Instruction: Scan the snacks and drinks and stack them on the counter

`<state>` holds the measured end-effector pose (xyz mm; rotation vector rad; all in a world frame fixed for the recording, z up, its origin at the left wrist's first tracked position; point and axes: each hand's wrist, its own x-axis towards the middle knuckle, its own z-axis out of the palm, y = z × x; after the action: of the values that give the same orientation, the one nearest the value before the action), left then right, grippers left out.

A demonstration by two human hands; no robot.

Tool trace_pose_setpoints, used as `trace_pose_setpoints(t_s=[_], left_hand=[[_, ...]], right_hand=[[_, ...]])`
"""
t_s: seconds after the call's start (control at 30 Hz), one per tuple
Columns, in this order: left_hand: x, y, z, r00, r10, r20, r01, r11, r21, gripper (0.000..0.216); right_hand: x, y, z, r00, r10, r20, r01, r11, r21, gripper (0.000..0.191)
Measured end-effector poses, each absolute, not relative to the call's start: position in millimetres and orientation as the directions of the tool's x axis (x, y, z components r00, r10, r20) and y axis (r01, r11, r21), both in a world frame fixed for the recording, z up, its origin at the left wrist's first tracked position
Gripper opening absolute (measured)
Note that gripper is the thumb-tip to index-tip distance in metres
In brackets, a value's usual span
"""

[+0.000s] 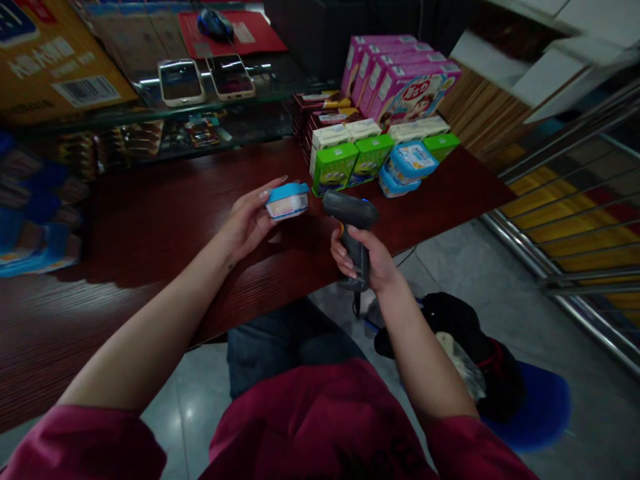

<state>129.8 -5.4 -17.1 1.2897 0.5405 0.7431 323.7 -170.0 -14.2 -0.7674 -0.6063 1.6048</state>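
My left hand (253, 217) grips a small tub with a blue lid (288, 201) by its left side, tilted so its printed side faces me. My right hand (364, 257) is wrapped round the handle of a dark grey barcode scanner (351, 211), whose head points left at the tub across a small gap. Just beyond them on the dark red wooden counter (200, 200) stand green boxes (336, 168) with cartoon prints. Two more blue-lidded tubs (411, 162) are stacked to their right.
Pink boxes (417, 90) and dark red packets (320, 110) stand behind. Two phones (181, 81) lie on a glass shelf, near a mouse (215, 25). Blurred blue-lidded tubs (37, 247) sit at left. A metal rack (575, 283) and blue stool (537, 403) are at right.
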Motion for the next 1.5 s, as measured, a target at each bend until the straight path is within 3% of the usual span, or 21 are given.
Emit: trace_pose_setpoints(t_s=[0.23, 0.37, 0.5, 0.63, 0.83, 1.0, 1.27, 1.5], left_hand=[[130.7, -9.2, -14.4, 0.686, 0.726, 0.053, -0.235, 0.151, 0.96, 0.056], [138.1, -16.0, -15.8, 0.659, 0.748, 0.077, -0.135, 0.017, 0.991, 0.061], [154.1, -22.6, -18.9, 0.716, 0.679, 0.162, -0.033, -0.199, 0.979, 0.059], [186.2, -33.4, -14.9, 0.737, 0.59, 0.33, -0.048, -0.442, 0.896, 0.047], [272.4, -49.5, 19.9, 0.638, 0.537, 0.552, -0.217, -0.563, 0.798, 0.044], [348.2, -40.0, 31.8, 0.553, 0.475, 0.684, -0.181, -0.734, 0.655, 0.044], [379.7, -29.4, 9.2, 0.519, 0.464, 0.717, -0.075, -0.812, 0.579, 0.044], [379.1, -17.0, 8.4, 0.604, 0.326, 0.728, -0.06, -0.892, 0.449, 0.049]], right_hand=[[323.1, -171.0, -12.0, -0.063, 0.989, -0.135, -0.667, -0.143, -0.731, 0.027], [325.3, -174.8, -15.4, 0.025, 0.995, -0.101, -0.708, -0.054, -0.704, 0.028], [334.5, -183.6, -18.2, 0.128, 0.989, -0.079, -0.729, 0.04, -0.684, 0.027], [354.4, -200.0, -16.6, 0.251, 0.961, -0.113, -0.693, 0.097, -0.715, 0.027], [386.0, -228.6, -11.9, 0.471, 0.863, -0.182, -0.613, 0.173, -0.771, 0.022], [397.5, -232.3, -11.1, 0.532, 0.826, -0.185, -0.583, 0.2, -0.787, 0.021], [407.8, -223.9, -15.4, 0.558, 0.812, -0.173, -0.553, 0.209, -0.806, 0.021], [407.1, -217.7, -16.6, 0.553, 0.814, -0.179, -0.582, 0.223, -0.782, 0.018]])
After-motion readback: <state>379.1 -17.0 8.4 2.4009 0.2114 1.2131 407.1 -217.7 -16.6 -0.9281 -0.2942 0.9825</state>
